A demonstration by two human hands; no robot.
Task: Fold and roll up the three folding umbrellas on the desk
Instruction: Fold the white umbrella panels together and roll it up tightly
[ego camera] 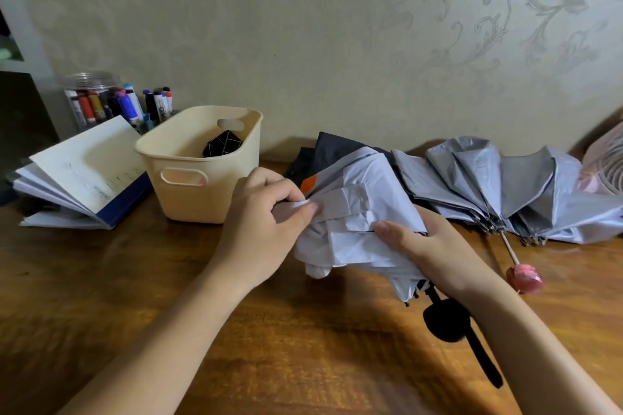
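At the centre of the frame we hold a white folding umbrella (357, 226) just above the wooden counter (135, 296), its canopy gathered in loose pleats. Our left hand (266, 229) pinches the white closing strap (337, 204) between thumb and fingers, while our right hand (435, 253) is wrapped around the bundled canopy from the right, thumb pressed on top. The umbrella's black handle (445, 320) and wrist strap hang at lower right, beneath our right wrist. Behind it, at right centre, a silver-grey umbrella (505, 185) lies half collapsed on the counter against the wall, its pink handle (524, 278) pointing toward us. A dark umbrella (333, 148) shows behind the white one. Left of centre stands a cream plastic basket (202, 185), with an open book (84, 172) and a jar of markers (94, 101) at upper left.
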